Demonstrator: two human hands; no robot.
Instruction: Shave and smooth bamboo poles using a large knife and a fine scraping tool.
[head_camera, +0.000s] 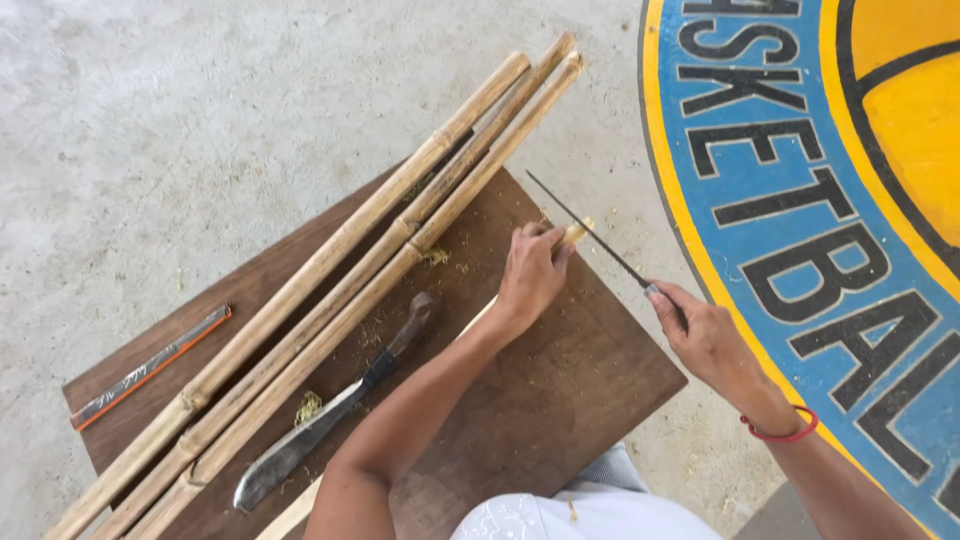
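My left hand (532, 272) grips a thin pale bamboo strip (577, 232) near its far end; the strip runs back under my forearm toward the board's near edge. My right hand (705, 340) holds a thin dark saw blade (590, 230) by its handle end, and the blade lies across the strip's tip just beyond my left fingers. A red band circles my right wrist. Both hands work over the far right corner of a dark brown wooden board (560, 390) lying on the concrete floor.
Three long bamboo poles (330, 290) lie diagonally across the board. A big curved knife (320, 425) with a dark handle rests beside them. A narrow orange-edged bar (150, 368) lies at the board's left. A painted blue and yellow floor emblem (830, 180) fills the right.
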